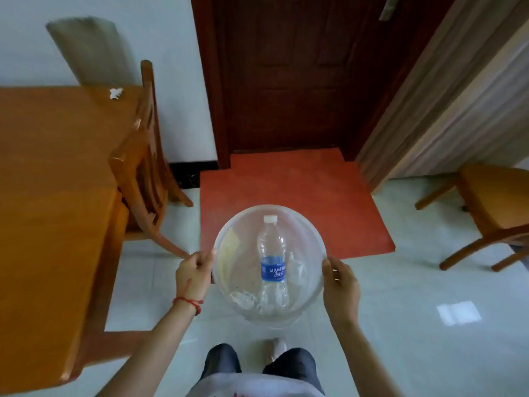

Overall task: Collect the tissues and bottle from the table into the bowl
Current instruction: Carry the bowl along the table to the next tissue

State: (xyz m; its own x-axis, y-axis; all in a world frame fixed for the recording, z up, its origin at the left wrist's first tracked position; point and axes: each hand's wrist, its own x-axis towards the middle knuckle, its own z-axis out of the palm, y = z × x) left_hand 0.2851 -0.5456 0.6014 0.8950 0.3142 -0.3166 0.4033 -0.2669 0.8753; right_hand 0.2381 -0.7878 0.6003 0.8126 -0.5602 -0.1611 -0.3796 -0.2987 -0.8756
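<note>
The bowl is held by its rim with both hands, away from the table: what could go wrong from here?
1. The bottle lies loose in the bowl; a tilt could roll it out.
2. One tissue remains on the table, easily forgotten.
3. The left hand and right hand hold only the rim; it might slip.

- Wooden chair (143, 156) at left, tucked against the tabletop (51, 181).
- Dark wooden door (286, 75) at top centre.
- Red mat (300, 196) below it.
- Second chair (492, 213) at right.
</note>
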